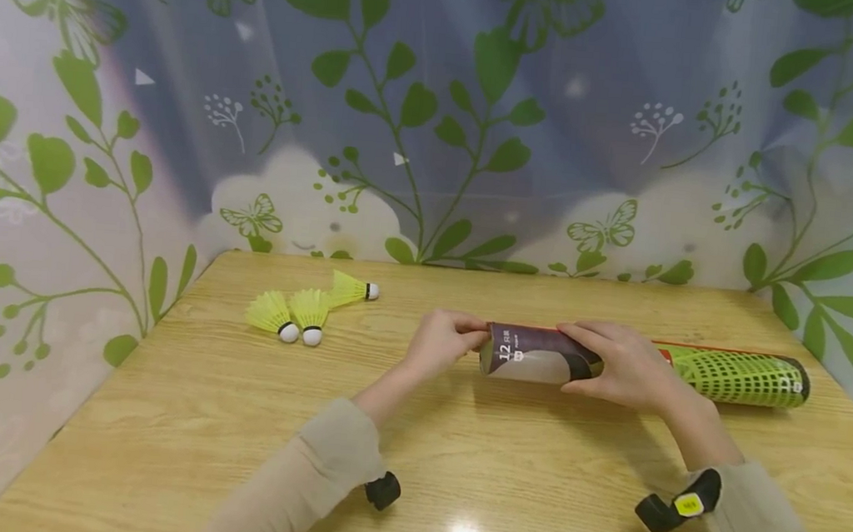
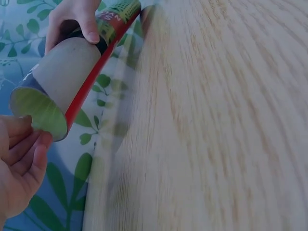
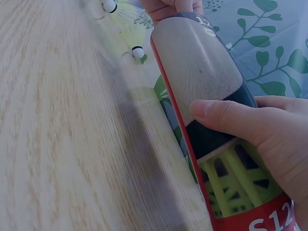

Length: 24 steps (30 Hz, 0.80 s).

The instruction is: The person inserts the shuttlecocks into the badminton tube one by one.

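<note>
A long shuttlecock tube (image 1: 540,354) lies on its side above the wood, its open end facing left. My right hand (image 1: 622,361) grips it around the middle; the thumb (image 3: 226,115) crosses the dark band of the label in the right wrist view. My left hand (image 1: 446,343) is at the open end, bent fingers right at the rim (image 2: 60,137). Yellow-green shows inside the opening (image 2: 41,110). Whether the left fingers pinch anything there, I cannot tell. Three yellow shuttlecocks with white tips, among them one at the back (image 1: 349,290), lie together to the left.
The wooden table (image 1: 456,460) runs back to a curtain (image 1: 444,134) printed with leaves and butterflies, which also hangs along both sides. Each wrist wears a black camera strap, such as the right strap (image 1: 678,503). Light glares off the table's front.
</note>
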### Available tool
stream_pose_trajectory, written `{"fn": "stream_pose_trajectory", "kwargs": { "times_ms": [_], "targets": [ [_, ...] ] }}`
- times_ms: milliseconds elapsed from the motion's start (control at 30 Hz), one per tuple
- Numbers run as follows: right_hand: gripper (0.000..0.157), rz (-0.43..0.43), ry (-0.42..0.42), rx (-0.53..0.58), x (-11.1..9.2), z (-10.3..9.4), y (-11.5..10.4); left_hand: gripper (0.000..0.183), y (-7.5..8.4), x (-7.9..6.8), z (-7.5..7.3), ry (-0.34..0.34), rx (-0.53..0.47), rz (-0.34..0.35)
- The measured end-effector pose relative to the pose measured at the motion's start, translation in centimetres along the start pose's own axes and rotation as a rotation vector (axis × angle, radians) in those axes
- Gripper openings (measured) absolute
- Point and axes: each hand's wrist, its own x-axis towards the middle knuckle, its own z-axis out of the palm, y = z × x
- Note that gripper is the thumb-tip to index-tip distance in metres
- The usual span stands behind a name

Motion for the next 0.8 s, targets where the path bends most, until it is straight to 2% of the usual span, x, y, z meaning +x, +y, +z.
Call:
{"fn": "stream_pose_trajectory", "kwargs": {
  "times_ms": [133,333,533,800],
  "targets": [
    [0.078,0.026,-0.018,0.003,-0.1,-0.2,-0.1,0.017,-0.5,-0.2,-1.0,-0.038,0.005,-0.009],
    [0.078,0.009,-0.003,-0.010,0.1,-0.2,0.0,0.016,-1.9,-0.9,-3.3,-0.088,0.048,-0.029],
    [0.078,0.028,-0.041,-0.019,0.1,-0.3,0.0,0.024,-4.0,-2.1,-6.6,-0.117,0.078,-0.088],
    [0.076,0.020,-0.053,-0.028,-0.1,0.1,0.0,0.032,-6.4,-3.9,-11.6,-0.142,0.155,-0.127]
  ]
}}
